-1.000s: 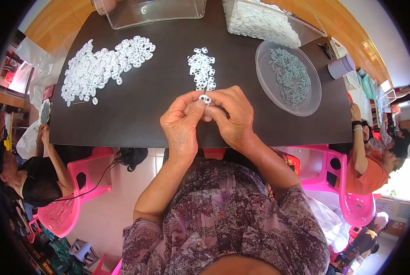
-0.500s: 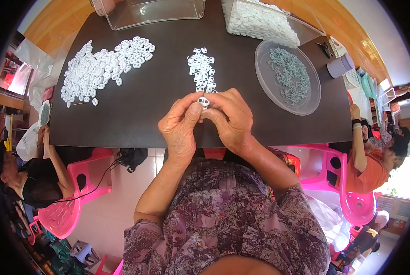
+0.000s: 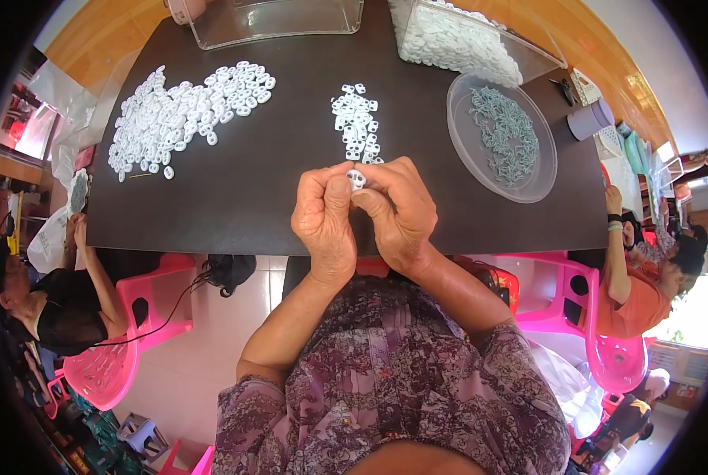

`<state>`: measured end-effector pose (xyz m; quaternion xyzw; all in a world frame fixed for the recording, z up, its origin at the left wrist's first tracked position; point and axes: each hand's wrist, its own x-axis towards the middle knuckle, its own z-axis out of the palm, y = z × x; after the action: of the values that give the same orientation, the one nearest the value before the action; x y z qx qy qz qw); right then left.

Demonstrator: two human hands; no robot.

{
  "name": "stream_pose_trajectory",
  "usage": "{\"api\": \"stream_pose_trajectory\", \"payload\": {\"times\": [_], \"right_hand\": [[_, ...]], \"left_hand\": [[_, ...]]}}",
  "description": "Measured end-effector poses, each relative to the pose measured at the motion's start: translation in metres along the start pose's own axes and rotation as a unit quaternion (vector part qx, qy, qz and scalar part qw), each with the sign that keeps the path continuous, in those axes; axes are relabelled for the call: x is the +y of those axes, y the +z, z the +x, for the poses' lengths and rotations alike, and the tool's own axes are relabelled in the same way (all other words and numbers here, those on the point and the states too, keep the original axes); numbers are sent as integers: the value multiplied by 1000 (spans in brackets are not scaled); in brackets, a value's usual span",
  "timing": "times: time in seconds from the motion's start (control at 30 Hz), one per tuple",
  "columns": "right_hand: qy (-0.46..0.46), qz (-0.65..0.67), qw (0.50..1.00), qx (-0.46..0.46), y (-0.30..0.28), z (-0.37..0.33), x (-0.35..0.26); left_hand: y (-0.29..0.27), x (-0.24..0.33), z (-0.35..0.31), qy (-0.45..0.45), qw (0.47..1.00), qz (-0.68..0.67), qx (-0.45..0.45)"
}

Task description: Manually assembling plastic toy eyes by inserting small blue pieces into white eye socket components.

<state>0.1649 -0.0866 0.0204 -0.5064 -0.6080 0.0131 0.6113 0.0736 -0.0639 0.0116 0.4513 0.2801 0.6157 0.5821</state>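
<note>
Small white rounded plastic piece pinched from both sides

It sits between the left hand and the right hand, neither clearly nearer, above the dark brown desk, around the middle of its near edge. Both hands' fingers are closed on it; its long axis is unclear.

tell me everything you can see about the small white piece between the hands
The small white piece looks like glossy, hard plastic, with a rounded outline and dark openings near its upper end. The left hand and right hand pinch it between thumbs and fingers, covering part of it, so its full shape cannot be told. It is held above the dark table, just nearer the person than the middle pile of white parts.
</note>
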Motion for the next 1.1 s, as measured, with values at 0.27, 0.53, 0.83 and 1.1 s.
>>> {"api": "stream_pose_trajectory", "payload": {"times": [0.27,0.53,0.83,1.1], "right_hand": [[8,-13,1000,-6,3,-2,-7],[-11,-15,999,31,10,-4,-8],[-119,-61,991,29,5,1,-2],[-146,-43,988,34,3,10,-6]], "left_hand": [[1,5,-4,-10,1000,-22,15],[2,6,-9,23,999,-4,22],[6,7,-10,73,997,20,-2],[10,9,-10,85,995,55,18]]}}
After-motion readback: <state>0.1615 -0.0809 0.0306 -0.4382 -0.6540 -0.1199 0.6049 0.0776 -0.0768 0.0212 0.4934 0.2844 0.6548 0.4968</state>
